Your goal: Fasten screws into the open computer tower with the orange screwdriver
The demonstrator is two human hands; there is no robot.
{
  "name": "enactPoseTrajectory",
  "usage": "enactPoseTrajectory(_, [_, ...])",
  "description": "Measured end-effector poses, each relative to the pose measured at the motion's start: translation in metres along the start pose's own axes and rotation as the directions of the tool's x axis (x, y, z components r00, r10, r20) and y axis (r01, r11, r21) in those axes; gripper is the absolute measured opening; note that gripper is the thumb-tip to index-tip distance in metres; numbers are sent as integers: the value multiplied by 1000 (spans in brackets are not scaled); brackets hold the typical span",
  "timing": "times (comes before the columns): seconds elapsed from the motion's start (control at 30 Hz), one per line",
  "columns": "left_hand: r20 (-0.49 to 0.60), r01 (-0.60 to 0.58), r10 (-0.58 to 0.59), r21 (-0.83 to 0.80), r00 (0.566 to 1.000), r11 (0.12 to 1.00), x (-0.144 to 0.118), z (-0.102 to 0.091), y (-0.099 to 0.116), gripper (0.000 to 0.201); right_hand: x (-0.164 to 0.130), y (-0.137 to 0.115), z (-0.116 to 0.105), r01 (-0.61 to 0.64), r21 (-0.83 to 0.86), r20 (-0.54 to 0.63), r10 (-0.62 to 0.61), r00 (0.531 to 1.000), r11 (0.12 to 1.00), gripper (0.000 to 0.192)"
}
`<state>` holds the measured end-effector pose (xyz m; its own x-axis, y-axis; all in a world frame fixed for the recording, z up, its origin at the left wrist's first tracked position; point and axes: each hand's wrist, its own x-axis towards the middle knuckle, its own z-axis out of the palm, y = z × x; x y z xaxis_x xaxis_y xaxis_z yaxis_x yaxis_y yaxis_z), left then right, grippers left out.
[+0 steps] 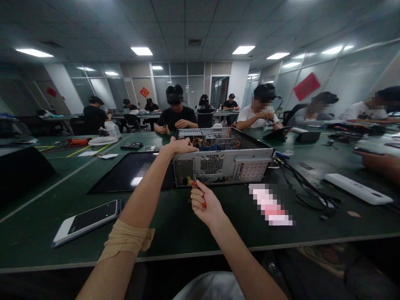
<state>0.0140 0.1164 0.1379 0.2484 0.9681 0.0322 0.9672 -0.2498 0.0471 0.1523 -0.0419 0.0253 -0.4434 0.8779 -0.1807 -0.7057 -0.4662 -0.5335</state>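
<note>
A desktop computer case (229, 164) lies on its side on the green table, its top uncovered and its rear panel with vents and ports facing me. My left hand (183, 146) rests on the case's upper left edge, fingers stretched out over the rim. Low in front of the rear panel, my right hand (204, 204) is closed around a screwdriver (204, 199) with a red handle. The screwdriver's shaft points up at the panel near the ports; whether its tip sits in a screw is too small to tell. Orange and other wires (234, 143) show inside the case.
A black side panel (125, 173) lies left of the case. Nearer me is a white device with a dark screen (90, 218). Black cables (300, 181) and a white power strip (358, 188) lie at right. Co-workers (261, 110) sit across the table.
</note>
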Motion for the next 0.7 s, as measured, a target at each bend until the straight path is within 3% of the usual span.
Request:
enactPoseTrajectory(0.37, [13,9,-9,13,1000,1000,-6,-5,4,59,10,24,10,189,-9,-157,-188,970,982,16])
enactPoseTrajectory(0.57, [2,1,-1,1,1000,1000,0,-1,0,60,-6,27,18,111,40,-153,-104,983,993,15])
enactPoseTrajectory(0.7, [-1,26,-26,-17,1000,1000,-7,-4,3,61,-20,37,23,-27,207,-172,64,983,978,25])
